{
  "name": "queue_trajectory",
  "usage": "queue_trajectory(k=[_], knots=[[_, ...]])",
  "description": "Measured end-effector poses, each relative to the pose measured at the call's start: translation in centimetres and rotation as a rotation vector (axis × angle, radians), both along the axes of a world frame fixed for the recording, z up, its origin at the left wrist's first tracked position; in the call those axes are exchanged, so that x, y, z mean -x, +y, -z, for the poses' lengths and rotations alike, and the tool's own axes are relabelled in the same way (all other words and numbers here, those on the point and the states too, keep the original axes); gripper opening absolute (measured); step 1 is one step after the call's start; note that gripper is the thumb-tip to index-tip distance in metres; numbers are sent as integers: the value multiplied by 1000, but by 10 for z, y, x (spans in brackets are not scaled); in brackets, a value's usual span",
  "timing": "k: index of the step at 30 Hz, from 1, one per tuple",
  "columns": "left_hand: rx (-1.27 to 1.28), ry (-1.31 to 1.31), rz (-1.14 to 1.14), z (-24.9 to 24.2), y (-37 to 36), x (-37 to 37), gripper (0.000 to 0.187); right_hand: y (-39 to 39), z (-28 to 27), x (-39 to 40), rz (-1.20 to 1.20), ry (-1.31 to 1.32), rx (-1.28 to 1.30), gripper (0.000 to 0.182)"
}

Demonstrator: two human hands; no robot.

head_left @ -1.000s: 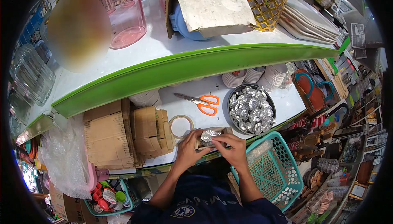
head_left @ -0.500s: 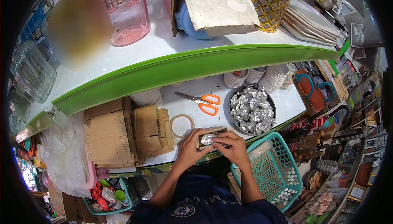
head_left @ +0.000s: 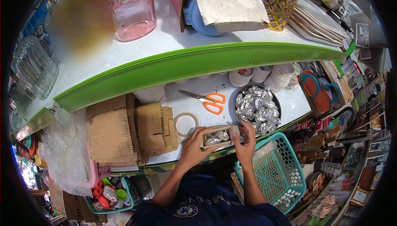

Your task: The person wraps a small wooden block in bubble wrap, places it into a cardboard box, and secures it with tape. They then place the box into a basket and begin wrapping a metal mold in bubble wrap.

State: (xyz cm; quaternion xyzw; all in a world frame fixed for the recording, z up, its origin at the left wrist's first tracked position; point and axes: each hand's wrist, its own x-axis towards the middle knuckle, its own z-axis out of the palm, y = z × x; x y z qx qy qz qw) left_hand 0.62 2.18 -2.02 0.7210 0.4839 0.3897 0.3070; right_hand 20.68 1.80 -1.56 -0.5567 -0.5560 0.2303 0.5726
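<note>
A small open cardboard box (head_left: 218, 146) is held at the shelf's front edge, with crinkled silver foil cups (head_left: 216, 137) inside. My left hand (head_left: 194, 146) grips its left end, thumb along the near side. At the opposite end, my right hand (head_left: 245, 145) has its thumb against the box's end flap and its fingers around the far corner. Just beyond, a round dark pan (head_left: 237, 118) holds a heap of similar silver foil cups (head_left: 257, 108). Orange-handled scissors (head_left: 213, 104) and a roll of tape (head_left: 186, 124) lie behind the box.
Flattened cardboard pieces (head_left: 109, 137) are stacked at left beside bubble wrap (head_left: 66, 151). A teal basket (head_left: 271, 176) stands below right. The upper shelf's green edge (head_left: 198, 62) crosses above; stacked white bowls (head_left: 241, 78) sit underneath it.
My right hand has moved from the foil inside the box to its right end, with the fingers more spread. More foil shows inside. The view has shifted slightly.
</note>
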Motion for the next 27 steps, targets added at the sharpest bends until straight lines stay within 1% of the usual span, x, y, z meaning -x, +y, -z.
queue_trajectory(k=[1,3,6,9,11,12,14,18,20,24,26,27], knots=[[-16,17,-2,-1,-1,0,63,-2,5,-1,2,0,1,49],[-33,36,-3,0,-2,0,61,-4,9,-1,-120,324,178,48],[-25,54,-34,2,-5,0,58,-4,16,-4,-139,281,159,46],[11,18,-43,-2,-7,-2,56,-5,18,-6,-137,309,184,45],[-68,4,-143,-1,-10,-4,59,-4,25,-8,-137,295,183,45],[-69,3,-141,-2,-10,-6,59,-3,26,-9,-139,281,182,44],[-112,-25,-286,-2,-13,-8,60,-3,26,-8,-140,287,168,44],[-146,-113,-295,8,-16,-8,56,-4,20,-7,-162,279,146,40],[-259,-74,-246,13,-18,-7,55,-4,21,-9,-168,254,166,39],[-339,-27,-226,16,-16,-7,48,-5,22,-13,-196,215,230,40],[-373,6,-192,12,-14,-5,43,-4,21,-13,-211,197,193,40],[-374,7,-190,12,-14,-5,43,-3,19,-14,-226,178,157,41]])
